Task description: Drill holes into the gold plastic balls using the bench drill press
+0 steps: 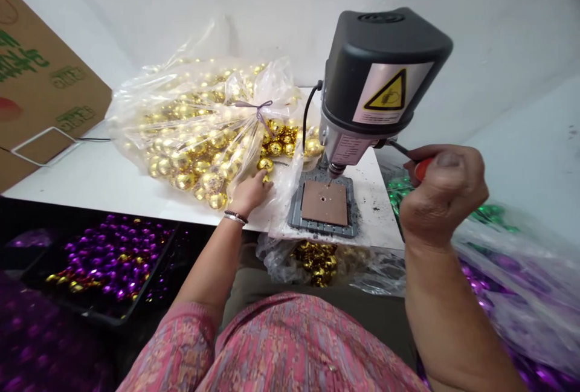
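Observation:
My right hand (443, 192) is closed around the red-knobbed lever (422, 170) of a small bench drill press (389, 72). Below its chuck (336, 170) sits a flat brown block (325, 203) with a hole in it, resting on the grey base (296, 211). To the left of the base, my left hand (251, 194) has its fingers curled at a shiny gold faceted ball (265, 165). More gold balls (283, 138) lie just behind it, beside a clear plastic bag (181, 132) full of them, tied with a purple ribbon (259, 108).
A cardboard box (40, 90) stands at the left. Below the white table (104, 180) is a black tray (149, 277) with purple and gold balls. Gold balls in plastic (317, 262) lie at my lap. Bags of green and purple balls (507, 283) are on the right.

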Demonstrator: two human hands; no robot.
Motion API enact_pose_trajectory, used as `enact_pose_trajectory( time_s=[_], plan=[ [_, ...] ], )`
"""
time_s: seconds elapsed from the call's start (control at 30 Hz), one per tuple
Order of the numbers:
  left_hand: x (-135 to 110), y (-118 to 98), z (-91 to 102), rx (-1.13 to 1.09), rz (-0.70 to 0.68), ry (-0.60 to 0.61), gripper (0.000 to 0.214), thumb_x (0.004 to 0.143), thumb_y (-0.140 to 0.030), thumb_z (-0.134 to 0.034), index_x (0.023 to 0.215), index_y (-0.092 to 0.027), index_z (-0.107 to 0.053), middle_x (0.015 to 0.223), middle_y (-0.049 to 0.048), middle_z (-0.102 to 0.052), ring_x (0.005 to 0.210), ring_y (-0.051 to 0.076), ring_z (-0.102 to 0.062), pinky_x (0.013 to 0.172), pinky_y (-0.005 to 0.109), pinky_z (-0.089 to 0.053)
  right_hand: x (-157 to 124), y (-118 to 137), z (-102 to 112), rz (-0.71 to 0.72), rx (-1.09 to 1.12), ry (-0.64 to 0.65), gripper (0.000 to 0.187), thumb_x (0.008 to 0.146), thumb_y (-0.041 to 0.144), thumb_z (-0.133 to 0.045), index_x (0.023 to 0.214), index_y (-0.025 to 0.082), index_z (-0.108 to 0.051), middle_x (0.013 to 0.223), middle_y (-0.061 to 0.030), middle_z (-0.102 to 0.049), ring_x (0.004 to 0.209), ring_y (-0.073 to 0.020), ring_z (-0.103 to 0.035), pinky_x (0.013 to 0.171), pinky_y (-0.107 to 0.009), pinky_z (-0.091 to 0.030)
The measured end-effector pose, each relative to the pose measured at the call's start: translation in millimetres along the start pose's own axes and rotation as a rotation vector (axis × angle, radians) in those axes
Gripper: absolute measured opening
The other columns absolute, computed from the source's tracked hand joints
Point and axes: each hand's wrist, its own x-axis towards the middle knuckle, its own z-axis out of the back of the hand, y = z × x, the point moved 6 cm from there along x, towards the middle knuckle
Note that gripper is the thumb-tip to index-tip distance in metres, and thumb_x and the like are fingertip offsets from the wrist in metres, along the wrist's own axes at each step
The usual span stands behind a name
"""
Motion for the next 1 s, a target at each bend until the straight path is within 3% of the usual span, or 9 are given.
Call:
enact_pose_trajectory(
  time_s=[0.13,0.23,0.33,0.43,0.5,0.63,0.83,1.0],
  plan=[
    [-2.3,-7.6,-9.7,-0.150,-0.134,0.133,0.049,0.090,-0.026,-0.051,0.137,-0.018,-0.061,0.126,0.0133,-0.070,0.114,0.027,-0.065,0.100,0.035,-0.048,-1.7,-0.5,-0.1,0.002,0.020,0.005,0.046,0.096,0.045,-0.038,0.078,0.015,-0.068,0.062,-0.0008,-0.057,0.054,-0.0083,-0.053,0.052,-0.026,-0.038],
    [-7.9,-8.2,-5.3,-0.238,-0.088,0.134,0.056,0.081,-0.030,-0.062,0.136,-0.018,-0.062,0.109,0.0083,-0.074,0.096,0.022,-0.067,0.089,0.031,-0.051,-3.0,-1.6,0.3,0.003,-0.005,0.018,0.047,0.096,0.044,-0.036,0.080,0.015,-0.069,0.061,-0.0013,-0.056,0.055,-0.0086,-0.052,0.053,-0.026,-0.037],
    [-14.9,-9.2,5.4,-0.569,-0.013,0.078,0.056,0.077,-0.041,-0.067,0.126,-0.014,-0.066,0.092,0.0047,-0.072,0.078,0.016,-0.063,0.074,0.027,-0.051,-4.9,-2.5,0.5,0.008,-0.002,0.039,0.046,0.097,0.043,-0.035,0.082,0.015,-0.069,0.059,0.0000,-0.054,0.054,-0.0082,-0.050,0.053,-0.026,-0.036],
    [-22.4,-20.0,13.2,-0.979,-0.075,0.072,0.049,0.078,-0.049,-0.065,0.113,-0.016,-0.068,0.092,0.0050,-0.069,0.074,0.012,-0.059,0.066,0.024,-0.048,-6.5,-3.5,-0.2,-0.007,0.030,0.063,0.044,0.098,0.043,-0.035,0.084,0.016,-0.068,0.060,0.0017,-0.053,0.054,-0.0081,-0.049,0.054,-0.026,-0.038],
    [-27.4,-32.6,12.3,-1.116,-0.140,0.133,0.051,0.077,-0.049,-0.066,0.116,-0.017,-0.065,0.095,0.0058,-0.068,0.074,0.012,-0.058,0.064,0.023,-0.047,-7.0,-3.6,-0.6,-0.017,0.033,0.070,0.043,0.098,0.043,-0.035,0.086,0.017,-0.067,0.062,0.0020,-0.054,0.056,-0.0082,-0.050,0.057,-0.025,-0.040],
    [-34.5,-63.0,-4.1,-1.037,-0.211,0.241,0.061,0.074,-0.043,-0.072,0.128,-0.017,-0.058,0.100,0.0057,-0.069,0.080,0.013,-0.060,0.068,0.025,-0.048,-6.4,0.1,-0.9,0.013,0.023,0.066,0.042,0.099,0.043,-0.035,0.085,0.019,-0.066,0.061,0.0030,-0.053,0.056,-0.0078,-0.049,0.058,-0.024,-0.041],
    [-33.6,-98.1,-27.9,-0.607,-0.237,0.182,0.063,0.075,-0.037,-0.076,0.131,-0.017,-0.059,0.113,0.0051,-0.071,0.099,0.020,-0.064,0.089,0.031,-0.051,-4.8,5.2,0.0,0.025,0.001,0.085,0.039,0.099,0.044,-0.035,0.085,0.022,-0.065,0.070,0.0017,-0.059,0.061,-0.0086,-0.054,0.062,-0.025,-0.045],
    [-31.5,-109.0,-32.4,-0.478,-0.223,0.166,0.063,0.076,-0.030,-0.076,0.135,-0.016,-0.058,0.118,0.0057,-0.073,0.106,0.022,-0.066,0.095,0.032,-0.051,-4.1,7.4,0.1,0.043,-0.013,0.121,0.039,0.100,0.042,-0.033,0.087,0.022,-0.063,0.073,0.0009,-0.060,0.065,-0.0091,-0.056,0.065,-0.025,-0.047]
  ],
)
